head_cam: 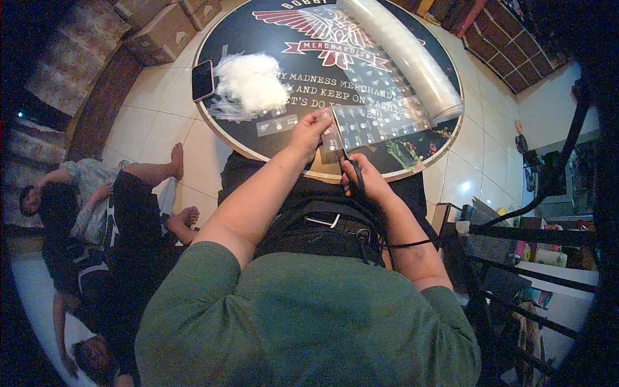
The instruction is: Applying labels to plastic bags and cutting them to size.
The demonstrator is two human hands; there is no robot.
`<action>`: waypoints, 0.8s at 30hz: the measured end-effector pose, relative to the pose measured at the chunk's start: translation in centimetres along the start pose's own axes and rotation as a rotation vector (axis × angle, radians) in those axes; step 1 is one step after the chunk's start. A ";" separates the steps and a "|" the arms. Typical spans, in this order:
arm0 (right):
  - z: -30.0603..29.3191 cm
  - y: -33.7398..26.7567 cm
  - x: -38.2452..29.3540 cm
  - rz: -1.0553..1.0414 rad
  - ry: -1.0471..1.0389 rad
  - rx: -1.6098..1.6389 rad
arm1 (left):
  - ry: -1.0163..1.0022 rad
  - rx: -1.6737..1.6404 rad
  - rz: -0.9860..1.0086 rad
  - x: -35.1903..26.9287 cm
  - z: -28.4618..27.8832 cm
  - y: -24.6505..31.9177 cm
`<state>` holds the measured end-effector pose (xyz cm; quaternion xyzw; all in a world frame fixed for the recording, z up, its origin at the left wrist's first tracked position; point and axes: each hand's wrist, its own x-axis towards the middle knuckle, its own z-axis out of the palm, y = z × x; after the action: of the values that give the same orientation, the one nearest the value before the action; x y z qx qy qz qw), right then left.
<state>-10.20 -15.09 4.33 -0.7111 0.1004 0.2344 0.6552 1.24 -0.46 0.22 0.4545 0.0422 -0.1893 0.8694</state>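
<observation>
With its thumb and fingertips, my left hand (309, 133) pinches the left edge of a clear printed film sheet (372, 126). My right hand (365, 176) grips black-handled scissors (355, 170) whose blades point away from me, across the sheet near its left edge. A narrow strip of the film lies between the blades and my left fingers. The sheet runs right to a large roll of transparent film (411, 63), which lies slantwise on the round black table (232, 29). A separate printed film strip (278, 126) rests just left of my left hand.
A heap of whitish film pieces (254, 82) covers the table's left part, beside a smartphone (202, 81) at the rim. Cardboard boxes (162, 34) stand beyond, on the floor. Two people sit or lie at left, one with a bare foot (177, 162) out. A black metal rack (527, 234) stands right.
</observation>
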 end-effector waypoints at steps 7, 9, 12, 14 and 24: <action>0.0 -0.2 0.6 0.024 -0.017 -0.021 | -0.035 -0.017 0.037 -0.4 0.1 0.0; 0.1 0.0 0.7 0.002 0.005 -0.044 | 0.033 0.000 0.037 -0.3 0.0 -0.2; 0.1 0.1 0.7 0.001 0.004 0.003 | -0.006 -0.026 0.030 -0.4 0.2 -0.1; 0.0 0.4 0.8 -0.001 0.002 -0.003 | -0.016 -0.025 0.028 -0.5 0.2 0.1; -0.1 0.8 0.9 -0.023 -0.019 0.042 | -0.009 -0.010 0.019 -0.6 0.1 0.1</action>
<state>-9.73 -15.12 3.23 -0.6959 0.0909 0.2316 0.6736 0.72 -0.37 0.48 0.4495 0.0352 -0.1829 0.8737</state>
